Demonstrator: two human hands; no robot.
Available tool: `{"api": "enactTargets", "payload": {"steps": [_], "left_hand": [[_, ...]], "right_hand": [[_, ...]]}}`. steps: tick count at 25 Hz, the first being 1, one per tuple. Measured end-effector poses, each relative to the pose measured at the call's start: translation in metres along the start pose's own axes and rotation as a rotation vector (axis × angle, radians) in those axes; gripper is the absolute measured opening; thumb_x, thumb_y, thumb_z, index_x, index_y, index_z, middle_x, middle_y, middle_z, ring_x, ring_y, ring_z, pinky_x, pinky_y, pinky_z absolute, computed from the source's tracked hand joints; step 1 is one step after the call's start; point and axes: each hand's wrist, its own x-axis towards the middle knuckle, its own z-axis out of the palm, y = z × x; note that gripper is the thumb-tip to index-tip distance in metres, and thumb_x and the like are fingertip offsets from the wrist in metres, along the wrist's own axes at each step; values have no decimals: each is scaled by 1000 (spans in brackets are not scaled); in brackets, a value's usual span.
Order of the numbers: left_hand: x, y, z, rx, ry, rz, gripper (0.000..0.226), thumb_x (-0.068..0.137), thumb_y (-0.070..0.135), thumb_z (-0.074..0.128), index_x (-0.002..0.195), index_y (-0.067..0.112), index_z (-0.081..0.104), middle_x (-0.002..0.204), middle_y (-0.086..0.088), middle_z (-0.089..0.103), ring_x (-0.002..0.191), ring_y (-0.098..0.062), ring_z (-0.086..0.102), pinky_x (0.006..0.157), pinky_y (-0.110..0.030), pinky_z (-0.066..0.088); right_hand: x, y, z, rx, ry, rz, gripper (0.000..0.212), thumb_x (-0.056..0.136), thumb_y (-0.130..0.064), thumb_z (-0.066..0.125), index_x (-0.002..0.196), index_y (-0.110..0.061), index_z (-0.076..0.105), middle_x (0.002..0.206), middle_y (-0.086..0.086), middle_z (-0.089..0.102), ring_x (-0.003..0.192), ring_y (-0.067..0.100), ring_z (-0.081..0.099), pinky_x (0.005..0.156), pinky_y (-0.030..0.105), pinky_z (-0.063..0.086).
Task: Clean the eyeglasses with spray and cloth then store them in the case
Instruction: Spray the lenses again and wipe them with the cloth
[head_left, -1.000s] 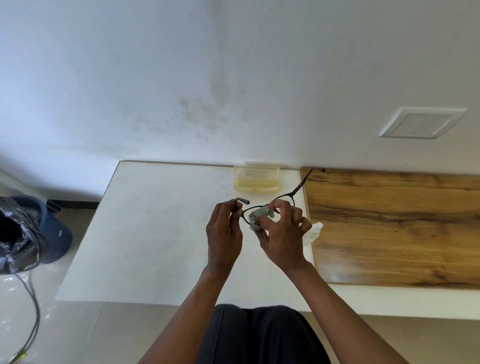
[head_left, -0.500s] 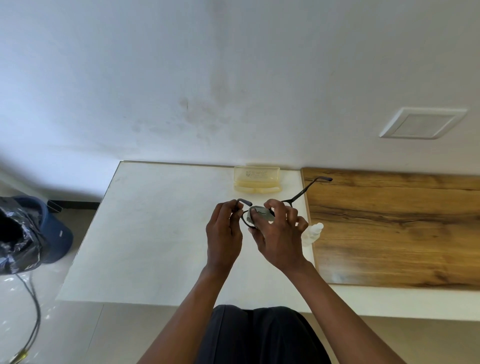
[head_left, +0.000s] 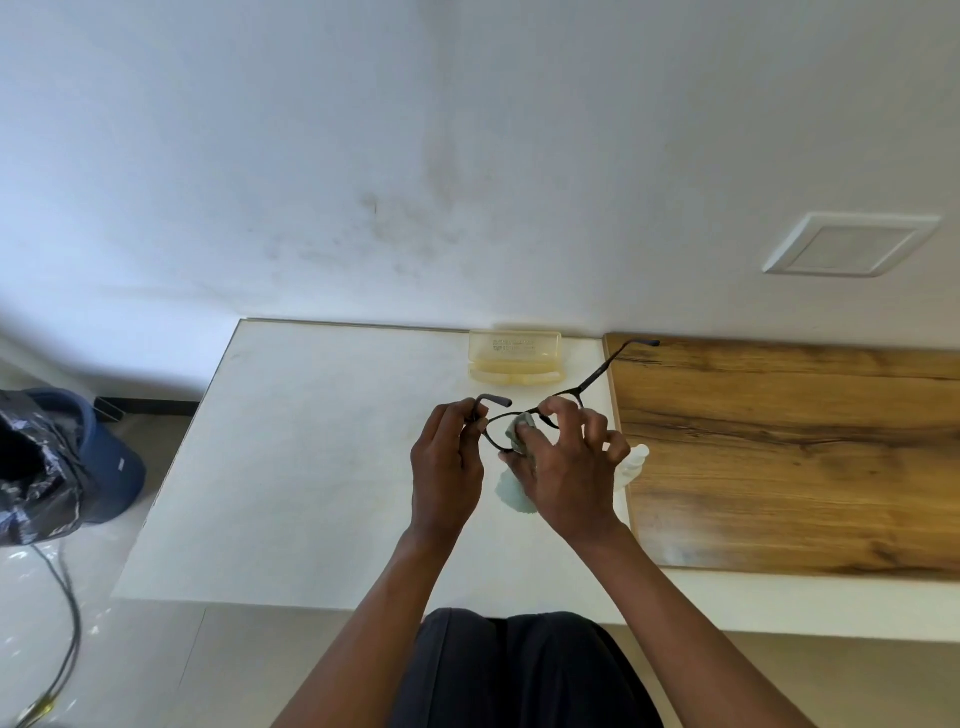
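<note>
- Your left hand (head_left: 445, 467) sits just left of centre, above the white table (head_left: 311, 467). Its fingers are curled and pinch the left end of the eyeglasses (head_left: 582, 387) where the near temple arm hinges; that arm's tip pokes out towards 1 o'clock above your knuckles.
- Your right hand (head_left: 566, 475) is just beside the left, at its 3 o'clock. Thumb and forefinger are drawn narrow, pinching a fold of the pale grey-green cloth (head_left: 511, 491) against one lens. The other fingers fan out loosely towards 2 o'clock.
- The glasses are held off the table between your two hands, dark frame, temples unfolded. The far temple arm runs up towards 2 o'clock, and its tip shows over the edge of the wooden board (head_left: 779, 457).
- The rest of the cloth hangs below your right palm, towards 7 o'clock from the lens.
- The case (head_left: 514, 358) lies on the table at 12 o'clock from your hands, close to the wall. It is translucent yellow, and the lid stands raised, so it is open. It is apart from the glasses.
- The spray bottle (head_left: 634, 465), a small white one, shows only partly behind your right hand at its 3 o'clock, at the seam between table and board. You cannot tell whether it stands or lies.
- A blue bin (head_left: 111, 462) with a black bag (head_left: 36, 467) sits on the floor at 9 o'clock.
</note>
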Motion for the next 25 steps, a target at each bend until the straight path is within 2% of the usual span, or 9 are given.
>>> {"api": "enactTargets", "payload": {"steps": [2,5,10,13,16,18,20,22,25], "left_hand": [[0,1,0,-7,0,12,12,83,-11,55,91,-7,63,88,-15,67,84,-11,58,75,-3,42],[3,1,1,-10,5,6,12,83,-11,56,92,-6,64,88,-14,68,84,-10,58,75,-1,41],[4,0,2,-8,17,9,13,82,-11,58,92,-5,65,88,-13,68,84,-9,58,74,-1,41],[3,-1,2,-7,29,-1,13,83,-10,58,92,-5,65,88,-14,68,83,-9,58,73,-1,42],[3,-4,0,-18,38,-11,11,84,-7,57,93,-6,64,89,-15,67,81,-9,58,72,-3,43],[3,-6,-1,-16,40,-13,11,85,-7,57,93,-6,64,89,-15,66,82,-9,58,72,-4,43],[3,-7,-2,-11,45,-12,11,85,-8,57,93,-6,64,89,-15,66,83,-10,58,74,-5,43],[3,-8,-3,-7,48,-10,10,84,-8,57,92,-6,64,88,-16,66,83,-10,58,74,-4,42],[2,-7,-4,-6,48,-5,10,84,-5,56,92,-6,63,88,-15,66,83,-8,57,75,-2,41]], "right_hand": [[0,-3,0,32,-55,34,36,64,-40,80,93,-23,69,107,6,63,100,26,43,69,43,44],[-1,-7,0,165,-122,68,30,72,-33,77,100,-27,68,113,10,60,99,36,53,73,47,41],[0,-9,0,296,-141,83,24,72,-26,78,95,-29,72,111,11,61,102,38,53,76,49,39],[-3,-5,-2,299,-108,53,21,67,-27,81,86,-27,75,103,9,66,102,31,49,72,47,40],[-6,1,-2,347,-77,71,19,68,-23,80,86,-26,75,98,5,66,100,30,46,71,41,29],[-4,6,-3,465,-81,227,12,74,-25,75,86,-22,74,94,3,66,98,31,49,75,35,20],[0,13,-3,592,-81,465,17,80,-32,70,83,-16,72,89,2,65,99,29,49,75,35,24],[4,21,-5,613,-13,626,22,81,-35,68,80,-13,69,85,0,63,99,30,50,80,40,27],[11,27,-9,510,21,614,22,83,-33,66,82,-12,69,88,4,65,100,30,50,78,38,21]]}}
